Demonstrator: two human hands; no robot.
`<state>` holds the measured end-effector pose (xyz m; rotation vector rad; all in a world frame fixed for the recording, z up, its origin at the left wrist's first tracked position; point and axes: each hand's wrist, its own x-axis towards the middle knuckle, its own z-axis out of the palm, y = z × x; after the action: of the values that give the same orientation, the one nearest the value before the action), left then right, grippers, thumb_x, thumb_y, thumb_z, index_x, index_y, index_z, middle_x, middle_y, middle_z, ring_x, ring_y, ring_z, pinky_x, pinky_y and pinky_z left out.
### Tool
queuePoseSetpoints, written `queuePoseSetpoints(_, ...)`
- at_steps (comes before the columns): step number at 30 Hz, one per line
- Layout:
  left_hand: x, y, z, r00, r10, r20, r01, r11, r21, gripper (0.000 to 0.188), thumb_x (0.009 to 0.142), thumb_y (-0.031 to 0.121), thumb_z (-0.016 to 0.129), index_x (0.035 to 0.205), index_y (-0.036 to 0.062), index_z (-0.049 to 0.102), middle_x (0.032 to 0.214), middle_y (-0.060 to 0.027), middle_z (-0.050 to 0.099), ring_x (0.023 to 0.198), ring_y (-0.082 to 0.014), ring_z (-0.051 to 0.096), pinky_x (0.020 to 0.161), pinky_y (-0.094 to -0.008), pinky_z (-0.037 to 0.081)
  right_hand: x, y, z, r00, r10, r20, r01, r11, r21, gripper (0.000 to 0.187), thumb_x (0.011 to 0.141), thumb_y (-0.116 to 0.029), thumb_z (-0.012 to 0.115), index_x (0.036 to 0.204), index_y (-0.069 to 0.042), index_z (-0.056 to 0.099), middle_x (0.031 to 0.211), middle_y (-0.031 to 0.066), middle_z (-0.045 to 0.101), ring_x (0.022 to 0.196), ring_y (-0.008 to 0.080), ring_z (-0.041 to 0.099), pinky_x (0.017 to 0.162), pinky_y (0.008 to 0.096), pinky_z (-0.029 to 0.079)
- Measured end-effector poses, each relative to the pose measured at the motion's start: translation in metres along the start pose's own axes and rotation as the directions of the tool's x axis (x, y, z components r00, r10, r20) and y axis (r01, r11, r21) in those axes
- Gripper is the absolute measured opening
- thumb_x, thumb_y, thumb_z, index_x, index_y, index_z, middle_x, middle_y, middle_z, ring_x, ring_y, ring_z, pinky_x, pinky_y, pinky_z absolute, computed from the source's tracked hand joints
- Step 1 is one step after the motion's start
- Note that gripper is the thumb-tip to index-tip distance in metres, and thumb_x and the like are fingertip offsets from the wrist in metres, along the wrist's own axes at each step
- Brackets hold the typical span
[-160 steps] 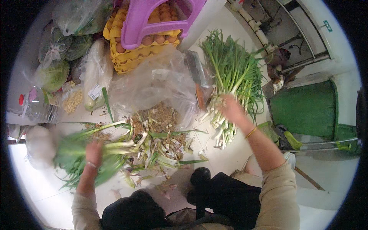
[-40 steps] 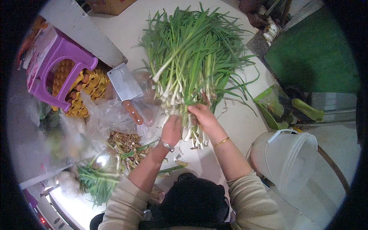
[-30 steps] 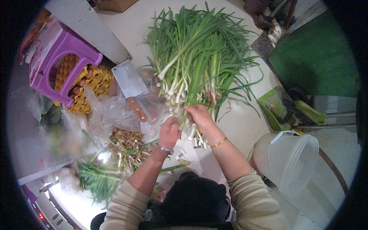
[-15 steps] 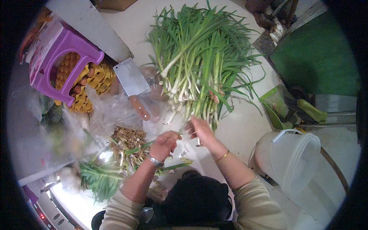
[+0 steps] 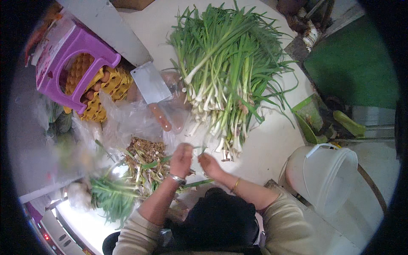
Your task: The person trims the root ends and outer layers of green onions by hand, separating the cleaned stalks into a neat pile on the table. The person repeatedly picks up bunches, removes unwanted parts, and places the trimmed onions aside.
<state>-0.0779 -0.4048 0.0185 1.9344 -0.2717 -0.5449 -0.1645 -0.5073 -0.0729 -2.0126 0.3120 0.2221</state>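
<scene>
My left hand (image 5: pixel 181 160), a bracelet at its wrist, is closed on a thin green garlic stalk (image 5: pixel 199 148); most of the stalk is hidden by the fingers. Close by on its right, my right hand (image 5: pixel 210 166) pinches the same stalk. Beyond both hands lies a big heap of green garlic (image 5: pixel 233 72), white root ends toward me. Left of my left hand is a pile of brown peelings and roots (image 5: pixel 146 155), with trimmed green garlic (image 5: pixel 112 193) beside it.
A cleaver (image 5: pixel 151 85) lies on plastic bags (image 5: pixel 127 121) at the left. Behind it, a purple stool (image 5: pixel 80 85) stands over yellow egg trays (image 5: pixel 114 85). At right are a white bucket (image 5: pixel 304 182), a green gourd-like vegetable (image 5: pixel 348 123) and a green panel (image 5: pixel 352 63).
My right hand has moved back from the heap's root ends and lower, near my left hand. My left hand has turned more upright. The whole view has shifted slightly.
</scene>
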Motion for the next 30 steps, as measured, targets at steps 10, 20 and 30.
queuePoseSetpoints(10, -0.026, -0.011, -0.038, 0.953, -0.275, 0.125, 0.302, 0.876, -0.376, 0.02, 0.088, 0.016, 0.053, 0.102, 0.0026, 0.056, 0.064, 0.0025, 0.049, 0.048, -0.005, 0.038, 0.044, -0.0197, 0.032, 0.002, -0.078, -0.04, 0.967, -0.052, 0.248, -0.001, 0.978, 0.21, 0.02, 0.09, -0.02, 0.041, 0.093, -0.001, 0.046, 0.073, 0.0218, 0.054, 0.069, 0.0363, 0.055, 0.064, 0.0419, 0.044)
queuePoseSetpoints(20, -0.017, -0.014, -0.06, 0.898, -0.384, 0.216, 0.44, 0.796, -0.415, 0.021, 0.091, 0.016, 0.044, 0.101, -0.0001, 0.054, 0.054, 0.0027, 0.039, 0.042, -0.0053, 0.032, 0.04, -0.021, 0.025, 0.126, -0.075, -0.181, 0.631, -0.598, -0.494, 0.13, 0.709, -0.693, 0.026, 0.087, -0.02, 0.045, 0.094, 0.002, 0.057, 0.076, 0.0168, 0.057, 0.071, 0.0298, 0.056, 0.072, 0.0414, 0.045)
queuePoseSetpoints(30, -0.031, -0.043, -0.057, 0.86, -0.464, 0.21, 0.508, 0.747, -0.429, 0.021, 0.088, 0.012, 0.044, 0.1, -0.0026, 0.054, 0.057, 0.0022, 0.041, 0.042, -0.0059, 0.033, 0.039, -0.0205, 0.026, 0.131, 0.023, -0.043, 0.879, 0.103, -0.466, -0.157, 0.984, -0.078, 0.027, 0.082, -0.023, 0.055, 0.082, 0.004, 0.058, 0.075, 0.0196, 0.061, 0.07, 0.0353, 0.058, 0.068, 0.0379, 0.046)
